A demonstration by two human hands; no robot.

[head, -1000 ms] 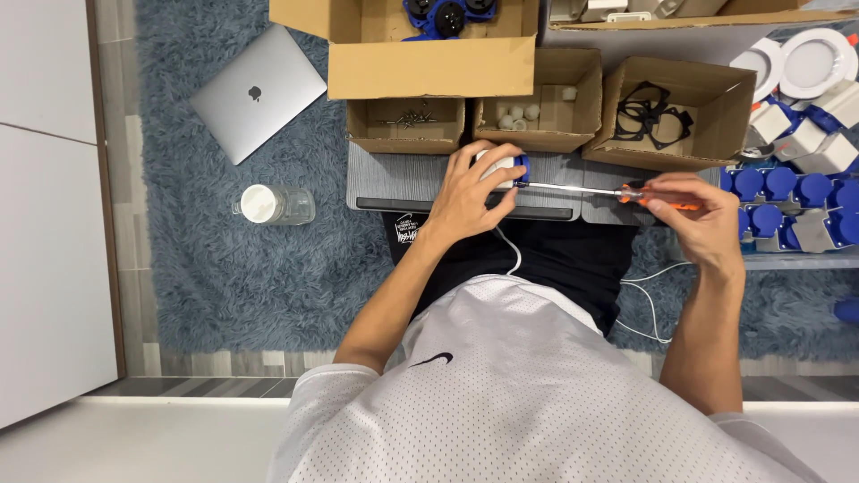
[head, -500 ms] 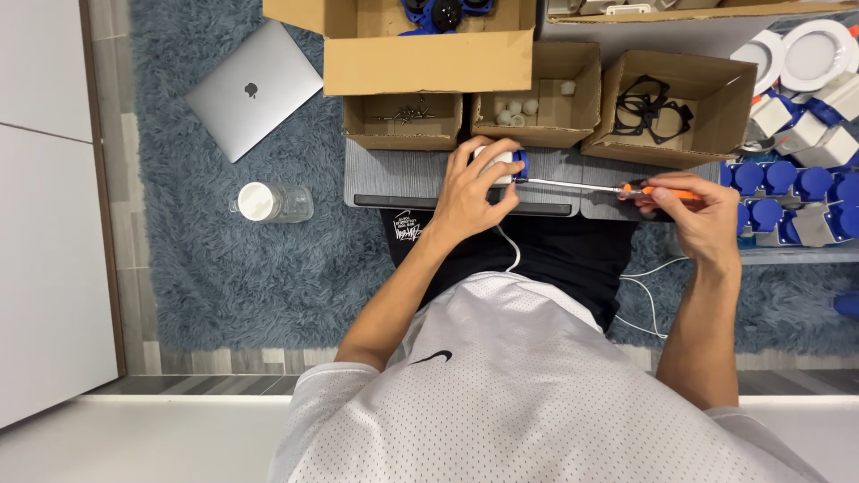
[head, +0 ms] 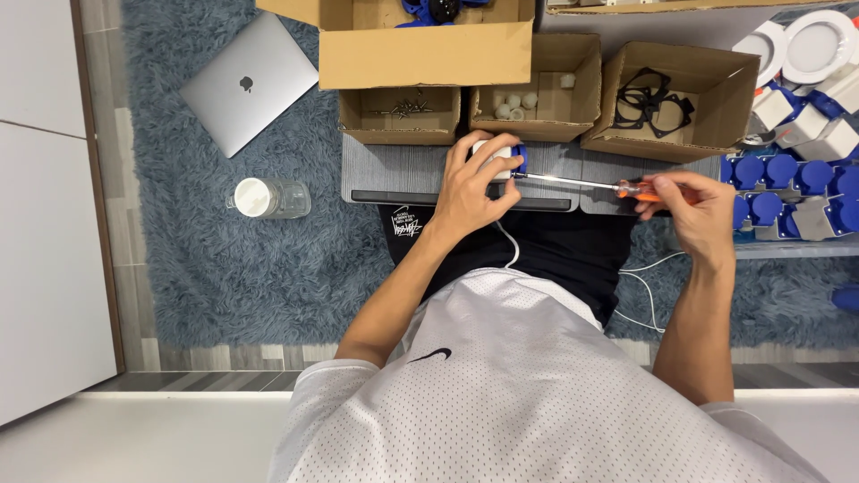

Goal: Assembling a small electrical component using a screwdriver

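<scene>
Steadying: left hand (head: 472, 183) clamps the white-and-blue part (head: 506, 159) on the grey tray (head: 394, 170) while right hand (head: 693, 207), fingers closed, holds the orange-handled screwdriver (head: 582, 184) level, tip against it

Bright, even light; sharp focus

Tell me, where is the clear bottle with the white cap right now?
In the head view the bottle lies on its side on the blue shaggy rug, off to the person's left, just below the closed silver laptop.

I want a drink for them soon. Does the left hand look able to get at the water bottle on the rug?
Probably yes: the bottle lies on open rug beside the left hand, though that hand now grips a white and blue part.
</scene>
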